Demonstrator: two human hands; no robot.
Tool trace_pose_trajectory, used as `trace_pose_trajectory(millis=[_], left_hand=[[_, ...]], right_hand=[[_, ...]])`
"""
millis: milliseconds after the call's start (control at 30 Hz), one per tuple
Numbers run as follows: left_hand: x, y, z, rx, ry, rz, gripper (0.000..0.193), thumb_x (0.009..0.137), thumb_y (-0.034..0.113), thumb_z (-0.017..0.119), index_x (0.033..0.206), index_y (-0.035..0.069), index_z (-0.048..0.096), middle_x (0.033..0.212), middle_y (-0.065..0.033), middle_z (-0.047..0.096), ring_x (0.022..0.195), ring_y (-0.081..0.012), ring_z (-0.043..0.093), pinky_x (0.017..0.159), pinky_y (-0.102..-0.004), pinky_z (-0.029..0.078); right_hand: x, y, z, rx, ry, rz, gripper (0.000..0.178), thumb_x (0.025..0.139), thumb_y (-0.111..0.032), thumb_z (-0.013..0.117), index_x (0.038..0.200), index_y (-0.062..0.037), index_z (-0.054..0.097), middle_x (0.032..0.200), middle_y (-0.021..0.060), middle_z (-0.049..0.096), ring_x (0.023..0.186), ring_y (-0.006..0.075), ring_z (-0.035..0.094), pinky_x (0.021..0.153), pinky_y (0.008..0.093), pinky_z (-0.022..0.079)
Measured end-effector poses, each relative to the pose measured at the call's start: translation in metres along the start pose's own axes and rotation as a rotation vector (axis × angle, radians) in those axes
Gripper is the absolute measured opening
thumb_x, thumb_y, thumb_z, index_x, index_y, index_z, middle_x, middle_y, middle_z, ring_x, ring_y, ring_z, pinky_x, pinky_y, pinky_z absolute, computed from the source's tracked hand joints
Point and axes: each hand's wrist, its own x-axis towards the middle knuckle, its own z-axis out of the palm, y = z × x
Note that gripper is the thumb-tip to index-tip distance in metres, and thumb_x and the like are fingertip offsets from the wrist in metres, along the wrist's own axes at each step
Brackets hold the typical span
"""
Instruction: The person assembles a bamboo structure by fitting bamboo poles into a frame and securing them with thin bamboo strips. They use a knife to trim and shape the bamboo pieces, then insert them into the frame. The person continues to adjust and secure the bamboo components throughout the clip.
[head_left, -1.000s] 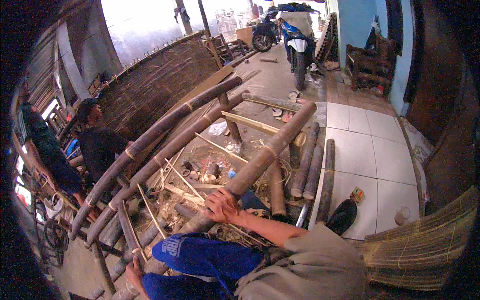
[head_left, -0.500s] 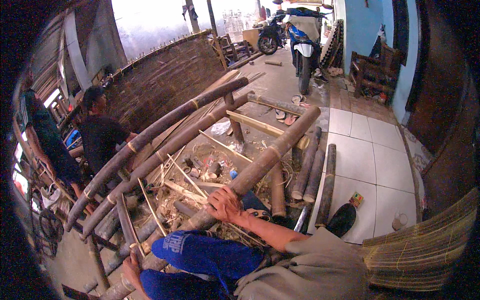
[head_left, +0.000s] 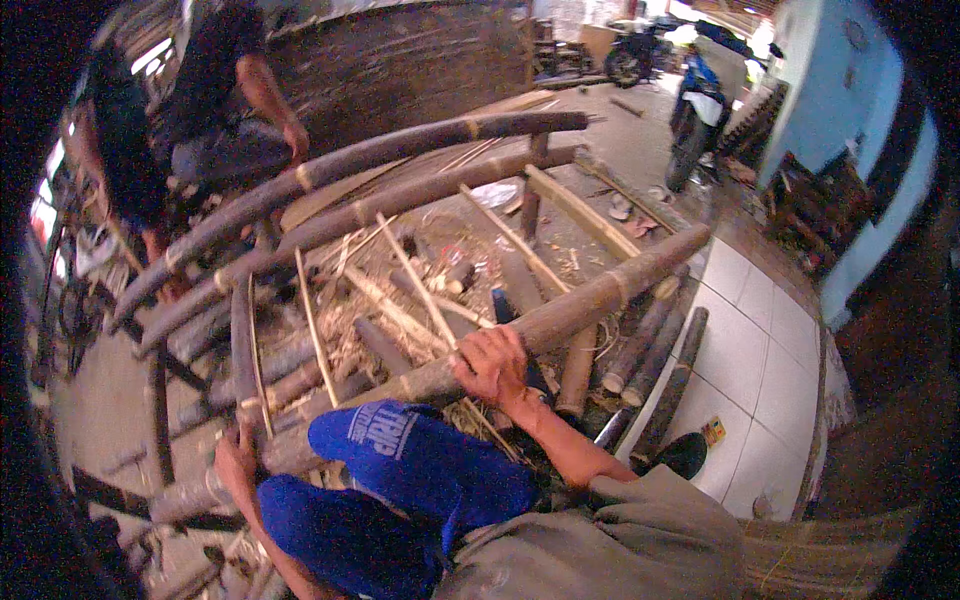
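Note:
A bamboo frame lies across in front of me, its thick near pole [head_left: 610, 285] passing along my knees. My right hand [head_left: 492, 368] is closed over the middle of that pole, beside the end of a thin bamboo slat [head_left: 420, 282]. My left hand [head_left: 238, 462] grips the same pole further left, by its joint with a dark crosspiece [head_left: 243, 335]. More thin slats [head_left: 314, 325] span from the near pole to the far rail [head_left: 400, 205]. A curved upper rail [head_left: 385, 155] runs above it. The left fingers are partly hidden.
Shavings and offcuts [head_left: 390, 310] litter the floor inside the frame. Loose bamboo poles [head_left: 668, 395] lie at right on white tiles [head_left: 765, 375]. A person in dark clothes [head_left: 215, 90] is beyond the far rail, with another person [head_left: 120, 160] further left. A motorbike [head_left: 697, 105] stands behind.
My view has swung, so the frame appears further right and flatter. The person in dark clothes has risen from a crouch. Both my hands stay on the near pole.

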Motion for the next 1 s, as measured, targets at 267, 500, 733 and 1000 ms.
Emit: trace_pose_trajectory(millis=[267, 500, 733, 1000], left_hand=[[-0.017, 0.016, -0.038, -0.038, -0.016, 0.051, 0.06, 0.095, 0.058, 0.048, 0.1, 0.004, 0.072, 0.099, -0.0273, 0.068, 0.096, -0.0467, 0.064, 0.083, -0.0544, 0.048], [-0.018, 0.031, -0.037, -0.033, -0.051, -0.022, 0.062, 0.094, 0.061, 0.049, 0.105, 0.005, 0.073, 0.096, -0.0265, 0.068, 0.096, -0.0461, 0.064, 0.082, -0.0538, 0.048], [-0.021, 0.036, -0.039, -0.01, -0.016, -0.025, 0.066, 0.093, 0.063, 0.049, 0.104, 0.002, 0.071, 0.1, -0.0274, 0.067, 0.099, -0.0456, 0.063, 0.085, -0.0526, 0.047], [-0.015, 0.039, -0.028, -0.094, 0.057, 0.032, 0.059, 0.096, 0.058, 0.051, 0.098, 0.003, 0.072, 0.093, -0.0266, 0.068, 0.091, -0.0468, 0.064, 0.079, -0.0507, 0.049]], right_hand=[[0.013, -0.01, 0.001, 0.04, -0.011, -0.025, 0.021, 0.083, -0.025, 0.063, 0.09, -0.0062, 0.07, 0.093, 0.0081, 0.07, 0.088, 0.0277, 0.065, 0.088, 0.0442, 0.044], [0.013, -0.004, 0.001, 0.018, -0.037, -0.013, 0.024, 0.084, -0.026, 0.061, 0.091, -0.0051, 0.071, 0.095, 0.0082, 0.07, 0.09, 0.0284, 0.064, 0.09, 0.0446, 0.044], [0.012, -0.002, 0.0, 0.002, -0.092, -0.005, 0.026, 0.088, -0.029, 0.06, 0.093, -0.0056, 0.071, 0.098, 0.0075, 0.07, 0.093, 0.0278, 0.064, 0.092, 0.0448, 0.043], [0.006, 0.016, -0.011, 0.005, -0.108, 0.11, 0.026, 0.091, -0.028, 0.058, 0.095, -0.0059, 0.07, 0.101, 0.007, 0.069, 0.1, 0.0284, 0.064, 0.105, 0.0517, 0.036]])
